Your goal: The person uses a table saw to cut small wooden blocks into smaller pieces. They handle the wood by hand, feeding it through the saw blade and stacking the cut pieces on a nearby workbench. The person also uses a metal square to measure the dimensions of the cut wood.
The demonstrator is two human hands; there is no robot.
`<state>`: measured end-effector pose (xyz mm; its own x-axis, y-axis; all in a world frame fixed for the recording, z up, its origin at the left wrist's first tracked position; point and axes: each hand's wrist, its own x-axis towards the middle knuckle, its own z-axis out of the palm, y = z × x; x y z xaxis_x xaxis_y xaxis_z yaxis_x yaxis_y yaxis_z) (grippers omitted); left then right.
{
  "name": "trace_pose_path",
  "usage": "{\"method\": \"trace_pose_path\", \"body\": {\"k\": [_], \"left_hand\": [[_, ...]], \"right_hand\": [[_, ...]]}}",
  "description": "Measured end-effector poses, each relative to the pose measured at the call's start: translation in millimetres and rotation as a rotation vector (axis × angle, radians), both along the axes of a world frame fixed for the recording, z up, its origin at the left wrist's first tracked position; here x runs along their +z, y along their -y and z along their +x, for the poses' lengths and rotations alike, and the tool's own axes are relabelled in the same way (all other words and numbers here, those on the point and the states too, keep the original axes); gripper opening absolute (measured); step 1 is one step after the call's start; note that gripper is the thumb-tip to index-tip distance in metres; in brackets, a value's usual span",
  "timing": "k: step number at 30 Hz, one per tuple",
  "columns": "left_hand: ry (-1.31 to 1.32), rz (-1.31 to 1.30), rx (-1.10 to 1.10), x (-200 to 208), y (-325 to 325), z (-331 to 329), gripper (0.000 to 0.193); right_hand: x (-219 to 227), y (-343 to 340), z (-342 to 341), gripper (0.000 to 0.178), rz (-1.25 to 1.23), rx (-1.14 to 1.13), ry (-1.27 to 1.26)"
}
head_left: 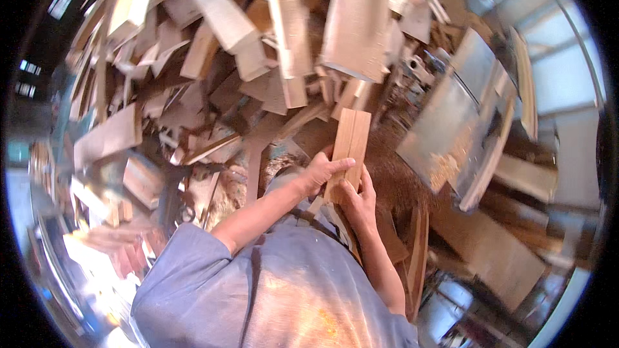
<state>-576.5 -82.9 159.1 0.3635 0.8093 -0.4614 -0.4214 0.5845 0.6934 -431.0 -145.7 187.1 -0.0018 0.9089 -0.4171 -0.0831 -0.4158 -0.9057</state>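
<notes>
Wooden block [353, 134] gripped by left hand [321, 173] and right hand [361, 201], thumbs [342, 165] on top, forearms [263, 212] converging.

Wood piece [351, 136]: light brown, oblong, lined lengthwise
Slant: far end rightward
Held: near end, between left hand [320, 173] and right hand [361, 203]

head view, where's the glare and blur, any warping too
In the head view, glare washes out the lower left around the stacked wood; the large block at the top looks smeared, the held wooden piece clearer; the pale panels at right bend toward the black fisheye rim.
</notes>
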Motion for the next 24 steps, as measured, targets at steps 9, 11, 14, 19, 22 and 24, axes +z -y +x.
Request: {"method": "trace_pose_path", "body": {"k": [9,11,14,19,22,24], "left_hand": [[-0.215,-0.057,0.451,-15.8,68.2,-142.0,0.071],[-0.292,-0.009,0.556,-27.1,82.0,-178.6,0.074],[-0.437,0.068,0.731,-30.8,111.3,-227.4,0.076],[-0.641,0.049,0.894,-41.4,134.3,-287.1,0.077],[-0.617,0.063,0.949,-37.8,147.8,-313.1,0.082],[-0.563,0.047,1.053,-36.1,160.2,-326.2,0.090]], "right_hand": [[-13.8,1.9,-134.4,0.070,-0.019,0.385,-0.048],[-19.5,-2.1,-168.9,0.070,0.044,0.610,0.093],[-32.6,3.2,-211.8,0.074,0.401,0.864,0.442],[-23.0,15.1,-288.9,0.080,0.581,0.984,0.428],[-41.7,16.5,-318.6,0.088,0.716,1.052,0.503],[-20.9,23.4,-352.8,0.079,0.636,1.066,0.433]]}}
